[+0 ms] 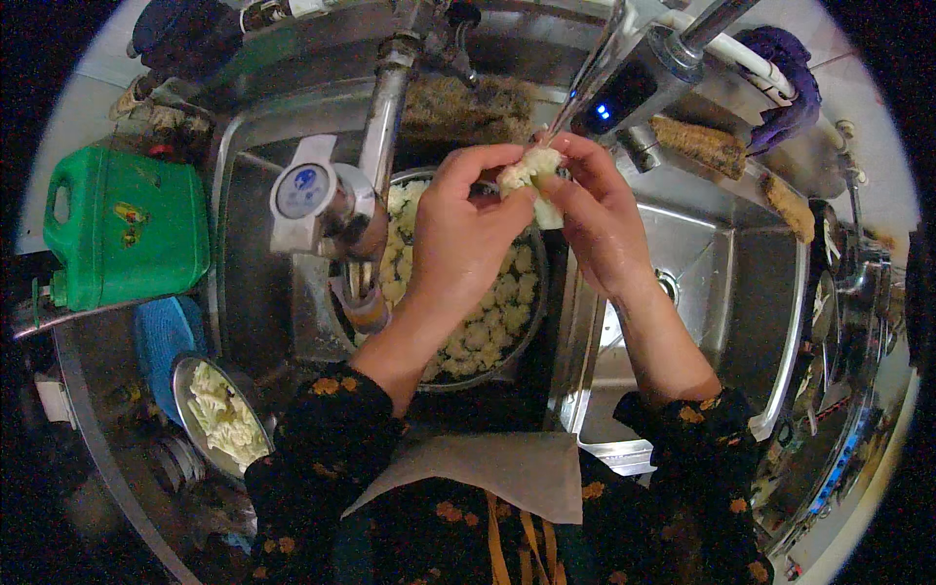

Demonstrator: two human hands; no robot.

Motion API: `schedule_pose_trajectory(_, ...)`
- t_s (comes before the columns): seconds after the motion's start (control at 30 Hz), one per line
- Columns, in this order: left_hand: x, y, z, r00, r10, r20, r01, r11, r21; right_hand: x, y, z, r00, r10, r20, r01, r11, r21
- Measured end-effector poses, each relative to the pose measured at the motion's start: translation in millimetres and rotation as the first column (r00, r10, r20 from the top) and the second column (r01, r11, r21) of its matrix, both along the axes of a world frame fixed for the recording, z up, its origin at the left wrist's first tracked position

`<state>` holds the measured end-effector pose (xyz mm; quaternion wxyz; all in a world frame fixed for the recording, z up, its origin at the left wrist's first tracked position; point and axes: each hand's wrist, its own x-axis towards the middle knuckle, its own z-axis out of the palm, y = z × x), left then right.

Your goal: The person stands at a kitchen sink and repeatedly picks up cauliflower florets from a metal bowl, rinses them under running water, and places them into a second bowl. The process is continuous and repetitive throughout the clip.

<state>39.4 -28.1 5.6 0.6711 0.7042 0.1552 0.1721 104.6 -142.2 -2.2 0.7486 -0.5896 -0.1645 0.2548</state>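
My left hand (468, 212) and my right hand (603, 205) meet over the divider of a double steel sink. Between their fingers both grip one pale cauliflower floret (532, 172), its stem pointing down. Water from the faucet on the right runs onto the floret. Below my left hand, in the left basin, a large round metal pot (542, 292) is full of cauliflower florets (475, 329); my left hand and forearm hide part of it. A metal bowl (180, 402) at the lower left holds larger cauliflower pieces (219, 417).
A faucet with a white-capped filter (307, 191) hangs over the left basin. The lit display faucet (621, 88) stands at the upper right. A green plastic jerrycan (139, 223) and a blue mesh basket (167, 329) are at left. Worn sponges (698, 146) lie on the back ledge.
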Motion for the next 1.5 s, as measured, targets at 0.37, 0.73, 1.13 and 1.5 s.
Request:
schedule_pose_trajectory(0.37, -3, -2, 3, 0.99, 0.047, 0.132, -0.023, 0.983, -0.18, 9, 0, 9, 0.958, -0.043, -0.283, 0.104, 0.974, 0.204)
schedule_pose_trajectory(0.73, -2, 8, 11, 0.993, 0.114, -0.016, -0.114, 0.993, 0.006, 26, -17, -21, 0.883, 0.139, 0.448, 0.114, 0.863, -0.493)
schedule_pose_trajectory(1.13, 2, 15, 5, 0.999, 0.012, 0.037, -0.009, 0.997, -0.081, 13, -5, 13, 0.989, 0.104, 0.109, -0.07, 0.958, -0.278)
schedule_pose_trajectory(1.5, 1, 15, 1, 0.997, 0.052, 0.05, -0.027, 0.91, -0.414, 20, -11, 9, 0.96, 0.129, -0.248, -0.168, 0.975, -0.144)
